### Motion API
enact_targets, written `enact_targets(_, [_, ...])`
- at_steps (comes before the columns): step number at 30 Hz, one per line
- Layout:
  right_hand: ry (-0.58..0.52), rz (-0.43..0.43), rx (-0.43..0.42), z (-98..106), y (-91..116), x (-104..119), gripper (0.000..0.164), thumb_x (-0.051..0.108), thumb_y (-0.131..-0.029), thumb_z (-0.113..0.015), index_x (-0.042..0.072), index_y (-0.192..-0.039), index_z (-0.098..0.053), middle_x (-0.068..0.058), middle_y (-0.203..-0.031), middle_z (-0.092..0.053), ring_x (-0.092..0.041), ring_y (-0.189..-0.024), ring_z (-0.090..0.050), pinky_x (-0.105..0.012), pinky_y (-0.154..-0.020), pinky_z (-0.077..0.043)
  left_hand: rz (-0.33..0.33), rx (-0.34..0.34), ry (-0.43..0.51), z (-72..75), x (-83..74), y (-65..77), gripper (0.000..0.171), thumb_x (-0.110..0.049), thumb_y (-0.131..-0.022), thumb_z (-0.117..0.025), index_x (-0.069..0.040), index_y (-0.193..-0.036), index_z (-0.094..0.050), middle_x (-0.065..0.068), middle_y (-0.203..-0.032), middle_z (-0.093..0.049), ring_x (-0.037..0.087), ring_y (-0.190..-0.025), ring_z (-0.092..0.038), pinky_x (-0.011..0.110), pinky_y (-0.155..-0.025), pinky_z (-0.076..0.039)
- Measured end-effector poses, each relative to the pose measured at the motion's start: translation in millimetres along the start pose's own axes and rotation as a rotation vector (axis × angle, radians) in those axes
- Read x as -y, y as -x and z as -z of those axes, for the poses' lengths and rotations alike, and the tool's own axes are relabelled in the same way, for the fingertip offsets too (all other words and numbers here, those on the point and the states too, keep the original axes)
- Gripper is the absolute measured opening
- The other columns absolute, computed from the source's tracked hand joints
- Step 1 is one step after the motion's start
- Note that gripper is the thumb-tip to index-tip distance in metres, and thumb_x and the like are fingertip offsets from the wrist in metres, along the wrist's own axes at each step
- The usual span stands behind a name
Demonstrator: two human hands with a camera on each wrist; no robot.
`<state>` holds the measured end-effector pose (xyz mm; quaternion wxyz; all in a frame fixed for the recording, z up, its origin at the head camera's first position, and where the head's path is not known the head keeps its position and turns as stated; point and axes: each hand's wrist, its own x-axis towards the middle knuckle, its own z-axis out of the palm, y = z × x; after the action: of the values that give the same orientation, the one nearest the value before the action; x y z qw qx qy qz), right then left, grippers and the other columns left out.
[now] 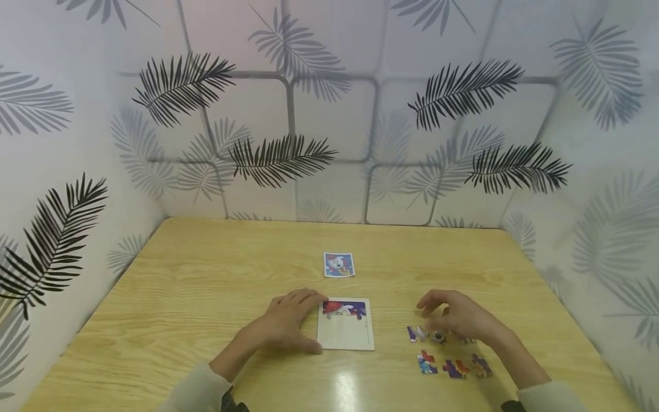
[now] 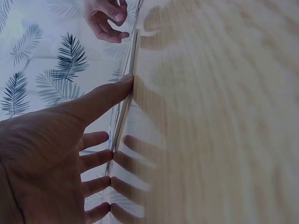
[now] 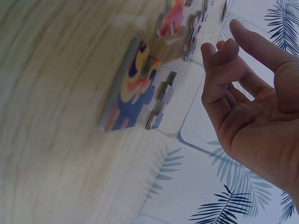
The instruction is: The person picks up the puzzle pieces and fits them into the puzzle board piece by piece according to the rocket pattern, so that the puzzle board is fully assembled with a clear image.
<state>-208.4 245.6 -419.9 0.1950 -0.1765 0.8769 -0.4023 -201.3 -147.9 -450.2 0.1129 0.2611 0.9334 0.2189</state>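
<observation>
A pale jigsaw board (image 1: 345, 335) lies flat on the table, its top strip filled with joined pieces in red, white and purple. My left hand (image 1: 288, 320) rests at the board's left side, thumb by the lower corner and index finger by the upper one; in the left wrist view the thumb touches the board's edge (image 2: 132, 65). Over the loose puzzle pieces (image 1: 455, 369) at the right hovers my right hand (image 1: 460, 315), fingers loosely bent. Nothing sits between its thumb and fingers in the right wrist view, and it partly hides the upper row of pieces.
Behind the board lies a small picture card (image 1: 338, 265) with a white cartoon figure on blue. The loose pieces form two rough rows on the wooden table (image 1: 206, 274). Leaf-patterned walls (image 1: 329, 126) enclose the table's back and sides.
</observation>
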Motion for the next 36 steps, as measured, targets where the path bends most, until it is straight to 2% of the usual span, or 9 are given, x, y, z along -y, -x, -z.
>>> enact_targets(5, [0.028, 0.012, 0.009, -6.0, -0.5, -1.2, 0.041, 0.017, -0.086, -0.077, 0.003, -0.121, -0.062, -0.019, -0.118, -0.06, -0.016, -0.066, -0.055, -0.025, -0.053, -0.049, 0.007, 0.007, -0.01, -1.0, -1.1, 1.2, 0.094, -0.056, -0.075, -0.08, -0.028, -0.153, -0.036, 0.005, -0.162, -0.032, 0.033, -0.151, -0.024, 0.063, -0.117, -0.021])
enact_targets(9, [0.053, 0.035, 0.004, -3.1, -1.4, -0.3, 0.041, 0.015, -0.084, -0.079, 0.003, -0.119, -0.063, -0.019, -0.118, -0.059, -0.016, -0.067, -0.057, -0.027, -0.06, -0.053, -0.001, -0.006, -0.008, -2.9, -4.1, -3.3, 0.094, -0.057, -0.075, -0.079, -0.029, -0.154, -0.036, 0.003, -0.161, -0.033, 0.032, -0.152, -0.024, 0.062, -0.117, -0.022])
enact_targets(13, [0.092, 0.058, -0.013, -4.0, -2.5, -0.3, 0.037, 0.013, -0.082, -0.08, 0.005, -0.114, -0.064, -0.014, -0.115, -0.061, -0.02, -0.082, -0.057, -0.029, -0.07, -0.052, 0.007, 0.002, -0.008, -3.8, -5.6, -5.6, 0.096, -0.059, -0.074, -0.08, -0.03, -0.154, -0.035, 0.003, -0.161, -0.033, 0.031, -0.152, -0.024, 0.062, -0.118, -0.021])
enact_targets(16, [0.136, 0.073, -0.038, -8.7, -3.9, -0.4, 0.035, 0.013, -0.079, -0.082, 0.009, -0.11, -0.066, -0.008, -0.111, -0.064, -0.024, -0.099, -0.056, -0.037, -0.083, -0.049, 0.016, 0.01, -0.013, -3.2, -5.0, -4.4, 0.097, -0.059, -0.074, -0.08, -0.03, -0.154, -0.034, 0.002, -0.161, -0.033, 0.031, -0.152, -0.024, 0.062, -0.118, -0.021])
enact_targets(19, [0.152, 0.072, -0.061, -14.2, -5.3, 0.2, 0.035, 0.012, -0.076, -0.084, 0.011, -0.107, -0.067, -0.005, -0.107, -0.065, -0.025, -0.104, -0.056, -0.046, -0.089, -0.048, 0.015, 0.011, -0.022, -2.2, -3.4, -2.4, 0.096, -0.058, -0.074, -0.08, -0.03, -0.154, -0.035, 0.002, -0.16, -0.033, 0.031, -0.151, -0.025, 0.062, -0.117, -0.021])
enact_targets(21, [0.155, 0.077, -0.068, -17.4, -6.5, 0.6, 0.034, 0.011, -0.076, -0.084, 0.011, -0.106, -0.067, -0.004, -0.106, -0.065, -0.025, -0.104, -0.057, -0.046, -0.09, -0.048, 0.018, 0.014, -0.018, -1.0, -2.6, -0.5, 0.096, -0.057, -0.074, -0.08, -0.029, -0.154, -0.035, 0.003, -0.16, -0.033, 0.031, -0.151, -0.025, 0.062, -0.117, -0.021])
enact_targets(29, [0.148, 0.066, -0.065, -18.4, -8.0, -0.4, 0.023, 0.012, -0.081, -0.08, 0.012, -0.101, -0.068, -0.005, -0.099, -0.064, -0.019, -0.086, -0.055, -0.026, -0.072, -0.048, 0.019, 0.016, -0.015, -0.1, -3.2, 1.2, 0.096, -0.056, -0.074, -0.081, -0.029, -0.154, -0.035, 0.003, -0.161, -0.032, 0.032, -0.151, -0.025, 0.062, -0.117, -0.022])
enact_targets(34, [0.16, 0.063, -0.054, -16.0, -6.2, 0.4, 0.023, 0.018, -0.082, -0.08, 0.012, -0.102, -0.068, -0.004, -0.1, -0.066, -0.018, -0.082, -0.054, -0.027, -0.071, -0.047, 0.015, 0.015, -0.018, 0.0, -3.6, 0.3, 0.096, -0.057, -0.074, -0.081, -0.029, -0.153, -0.035, 0.003, -0.16, -0.033, 0.032, -0.151, -0.025, 0.063, -0.116, -0.022])
enact_targets(36, [0.182, 0.058, -0.055, -15.1, -5.4, 1.4, 0.026, 0.022, -0.081, -0.082, 0.014, -0.102, -0.069, -0.002, -0.1, -0.067, -0.017, -0.086, -0.056, -0.03, -0.076, -0.047, 0.015, 0.019, -0.016, 0.3, -3.9, 0.1, 0.096, -0.057, -0.074, -0.081, -0.029, -0.153, -0.035, 0.003, -0.16, -0.033, 0.032, -0.151, -0.025, 0.063, -0.116, -0.022])
